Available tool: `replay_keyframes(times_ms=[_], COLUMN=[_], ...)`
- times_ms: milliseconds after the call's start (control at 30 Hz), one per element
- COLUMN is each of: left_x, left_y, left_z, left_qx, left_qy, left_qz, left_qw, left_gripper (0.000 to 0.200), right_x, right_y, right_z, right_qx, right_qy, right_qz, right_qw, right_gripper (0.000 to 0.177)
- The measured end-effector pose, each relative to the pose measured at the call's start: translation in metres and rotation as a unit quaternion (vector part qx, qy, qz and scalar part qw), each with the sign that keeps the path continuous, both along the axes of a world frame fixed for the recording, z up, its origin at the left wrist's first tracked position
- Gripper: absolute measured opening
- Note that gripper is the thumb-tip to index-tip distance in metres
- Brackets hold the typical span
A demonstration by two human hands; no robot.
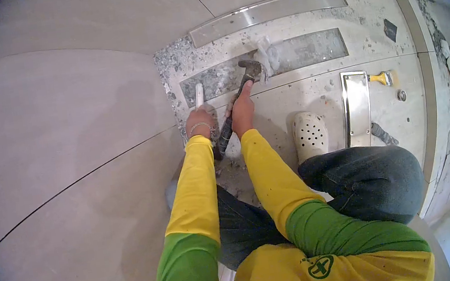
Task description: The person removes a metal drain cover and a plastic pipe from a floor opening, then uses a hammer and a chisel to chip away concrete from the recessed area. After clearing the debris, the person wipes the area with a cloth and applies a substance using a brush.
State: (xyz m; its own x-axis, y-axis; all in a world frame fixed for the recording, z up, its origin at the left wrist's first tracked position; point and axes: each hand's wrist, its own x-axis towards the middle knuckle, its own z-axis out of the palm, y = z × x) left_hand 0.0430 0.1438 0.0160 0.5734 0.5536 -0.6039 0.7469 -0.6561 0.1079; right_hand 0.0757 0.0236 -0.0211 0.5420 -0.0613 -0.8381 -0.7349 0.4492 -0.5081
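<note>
My left hand is closed around a white stick-like tool, whose upper end is over the left part of a long recess in the floor. Gray debris lies in that part. My right hand grips the dark handle of a hammer, its head above the recess near the middle. Beside the head, a crumpled translucent plastic piece stands in the recess. The right part of the recess looks gray and smoother.
A metal channel strip lies beyond the recess. To the right are a shiny metal plate, a yellow-handled brush, a small round metal piece, a dark chip and a dark tool. My white clog rests nearby. A raised ledge runs along the right.
</note>
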Motion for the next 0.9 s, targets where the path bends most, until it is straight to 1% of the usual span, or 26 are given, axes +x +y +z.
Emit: replay_keyframes(times_ms=[33, 67, 100, 133, 167, 200, 233, 267, 333, 400, 500, 533, 600, 633, 700, 733, 800, 833, 900], left_x=[-0.006, -0.012, -0.013, -0.015, -0.017, -0.017, -0.016, -0.013, -0.014, -0.017, -0.022, -0.022, -0.022, -0.024, -0.025, -0.027, -0.036, -0.037, -0.042], left_y=[0.004, 0.008, 0.002, -0.009, -0.018, -0.021, -0.022, -0.024, -0.019, -0.017, -0.009, -0.008, -0.013, -0.013, -0.011, -0.004, 0.015, 0.019, 0.026], left_z=[-0.005, -0.011, -0.003, 0.014, 0.027, 0.035, 0.039, 0.041, 0.027, 0.018, 0.020, 0.014, 0.001, -0.004, -0.012, -0.026, -0.064, -0.069, -0.074], left_qx=[0.012, 0.023, 0.024, 0.023, 0.021, 0.022, -0.020, -0.063, -0.069, -0.028, -0.020, -0.019, -0.034, -0.036, -0.014, -0.014, -0.025, -0.025, 0.001], left_qy=[0.029, 0.056, 0.055, 0.043, 0.031, 0.032, 0.010, -0.015, -0.021, 0.019, 0.025, 0.023, -0.050, -0.049, 0.035, 0.035, -0.007, -0.008, -0.040], left_qz=[-0.047, -0.092, -0.090, -0.046, 0.000, 0.004, -0.030, -0.065, -0.076, -0.025, -0.031, -0.030, -0.015, -0.015, -0.035, -0.036, -0.114, -0.117, -0.164], left_qw=[0.998, 0.994, 0.994, 0.998, 0.999, 0.999, 0.999, 0.996, 0.994, 0.999, 0.999, 0.999, 0.998, 0.998, 0.999, 0.999, 0.993, 0.993, 0.986], left_gripper=[0.045, 0.044, 0.044, 0.044, 0.043, 0.043, 0.043, 0.043, 0.045, 0.045, 0.046, 0.046, 0.049, 0.049, 0.044, 0.044, 0.045, 0.045, 0.050], right_x=[-0.001, -0.002, 0.000, -0.003, -0.007, -0.010, -0.014, -0.015, -0.019, -0.023, -0.025, -0.024, -0.025, -0.025, -0.022, -0.021, -0.025, -0.026, -0.029], right_y=[-0.002, -0.004, -0.003, -0.002, -0.002, -0.002, -0.001, -0.001, 0.001, 0.000, -0.004, -0.004, -0.007, -0.008, -0.008, -0.005, -0.001, 0.000, 0.004], right_z=[0.007, 0.015, 0.018, 0.018, 0.017, 0.016, 0.010, 0.004, 0.001, 0.001, 0.011, 0.014, 0.017, 0.016, 0.015, 0.010, -0.010, -0.019, -0.033], right_qx=[-0.001, -0.002, -0.004, -0.003, -0.019, -0.037, -0.038, -0.059, -0.082, -0.075, -0.063, -0.063, -0.061, -0.064, -0.119, -0.119, -0.185, -0.186, -0.114], right_qy=[0.002, 0.034, 0.066, 0.068, 0.051, 0.033, 0.032, 0.006, -0.022, -0.024, -0.034, -0.036, -0.048, -0.047, -0.067, -0.067, -0.109, -0.110, -0.027], right_qz=[0.000, 0.022, 0.043, 0.044, 0.049, 0.055, 0.059, 0.068, 0.082, 0.054, 0.070, 0.070, 0.071, 0.070, 0.137, 0.137, 0.288, 0.285, 0.350], right_qw=[1.000, 0.999, 0.997, 0.997, 0.997, 0.997, 0.997, 0.996, 0.993, 0.995, 0.995, 0.995, 0.994, 0.994, 0.981, 0.981, 0.933, 0.934, 0.929], right_gripper=[0.071, 0.077, 0.083, 0.083, 0.084, 0.085, 0.085, 0.085, 0.084, 0.069, 0.069, 0.069, 0.069, 0.069, 0.088, 0.088, 0.090, 0.090, 0.094])
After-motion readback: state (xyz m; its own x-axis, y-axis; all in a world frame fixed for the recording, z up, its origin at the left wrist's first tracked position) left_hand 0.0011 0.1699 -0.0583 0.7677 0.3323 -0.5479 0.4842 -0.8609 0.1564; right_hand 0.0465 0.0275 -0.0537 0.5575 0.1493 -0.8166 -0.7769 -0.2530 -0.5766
